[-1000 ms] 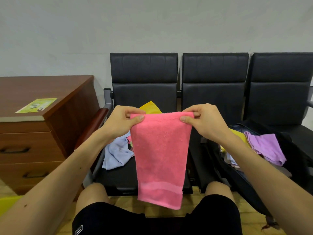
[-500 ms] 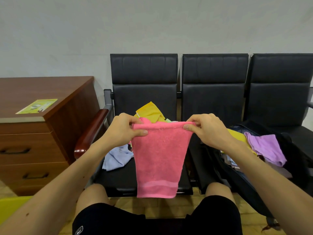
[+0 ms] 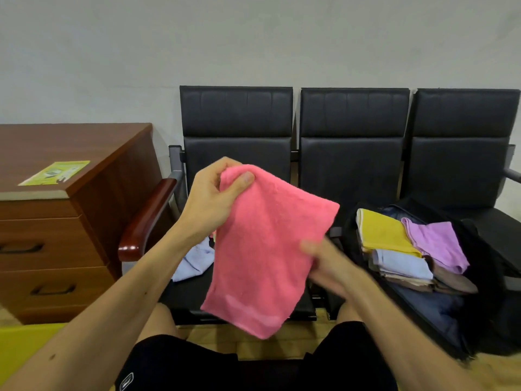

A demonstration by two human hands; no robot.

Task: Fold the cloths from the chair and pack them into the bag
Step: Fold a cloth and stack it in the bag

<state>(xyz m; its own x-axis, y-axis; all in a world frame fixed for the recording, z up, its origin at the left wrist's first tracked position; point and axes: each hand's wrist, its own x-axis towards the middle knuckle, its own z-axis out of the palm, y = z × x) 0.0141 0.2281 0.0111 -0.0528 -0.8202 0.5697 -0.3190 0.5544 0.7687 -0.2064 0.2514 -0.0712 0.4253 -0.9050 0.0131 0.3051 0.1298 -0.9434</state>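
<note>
At far left stands a wooden cabinet (image 3: 84, 221) with a green leaflet (image 3: 55, 173) on top; neither belongs to the job. Beside it, on the left chair (image 3: 236, 131), a pale blue cloth (image 3: 194, 262) lies crumpled, not yet folded.

The left hand (image 3: 210, 201) is closed in a pinch, thumb over fingers, on the top corner of the pink towel (image 3: 265, 249), which hangs in the air in front of the left chair, folded double and draping down at a slant. The towel looks like light terry: soft, limp, with no stiffness of its own, and rough enough not to slip from a pinch. It probably folds best when held by corners or along an edge, with the hanging weight keeping the layers flat.

The right hand (image 3: 329, 266) is blurred at the towel's right side, touching it about halfway down; the fingers look loosely spread, but I cannot tell whether they grip the cloth.

At right the open black bag (image 3: 490, 277) lies on the chairs, holding folded yellow (image 3: 383, 235), purple (image 3: 434, 244), blue and brown cloths, touching one another.
</note>
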